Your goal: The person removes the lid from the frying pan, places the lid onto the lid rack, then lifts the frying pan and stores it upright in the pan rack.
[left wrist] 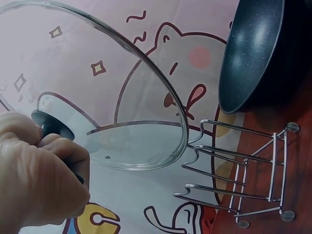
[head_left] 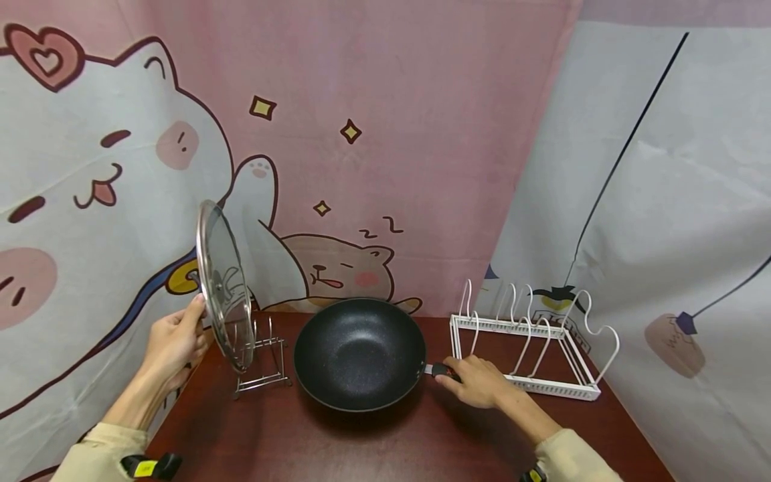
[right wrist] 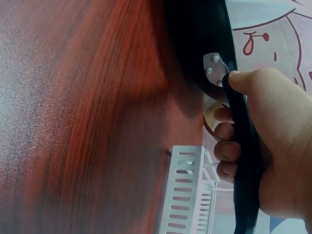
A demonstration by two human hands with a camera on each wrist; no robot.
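Head view: one lid [head_left: 224, 288], one pan [head_left: 359, 355].
Left hand [head_left: 179, 340] pinches the lid's knob [left wrist: 52, 126], left of frame; right hand [head_left: 478, 383] grips the pan's handle [right wrist: 247, 185], lower centre; one wire rack [head_left: 262, 383] lower left, one white rack [head_left: 551, 386] lower right.

left wrist view, lid [left wrist: 114, 97] cropped, pan [left wrist: 258, 53] cropped

Curtained-off booth, room type unclear: pink-and-white cartoon-print cloth backdrop [head_left: 434, 147] far and left, dark-red wood-grain table [head_left: 361, 448] near.
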